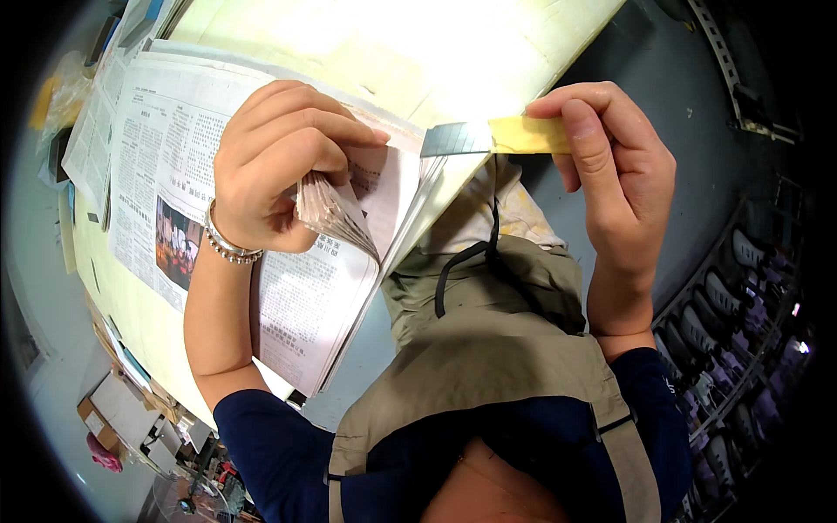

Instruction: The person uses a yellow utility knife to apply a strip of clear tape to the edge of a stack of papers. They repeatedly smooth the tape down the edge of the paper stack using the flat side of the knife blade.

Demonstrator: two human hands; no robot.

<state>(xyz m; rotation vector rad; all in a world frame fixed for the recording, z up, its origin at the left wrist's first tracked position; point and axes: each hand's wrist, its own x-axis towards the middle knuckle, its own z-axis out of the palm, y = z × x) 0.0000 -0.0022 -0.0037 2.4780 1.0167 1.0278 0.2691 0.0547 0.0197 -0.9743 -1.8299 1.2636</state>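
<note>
Seen from the head, the left hand (275,170) grasps a curled clump of newspaper (336,214) on the bench (349,44), likely soft, easily torn; near its edge, the right hand (623,161) pinches the yellow wrapping (527,136) of a grey blade (455,139), probably light, stiff, safest held there.

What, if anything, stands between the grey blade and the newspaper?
Nothing visible: the grey blade overlaps the edge of the newspaper in this view; whether they touch is unclear. The left hand is beyond the blade's tip.
</note>
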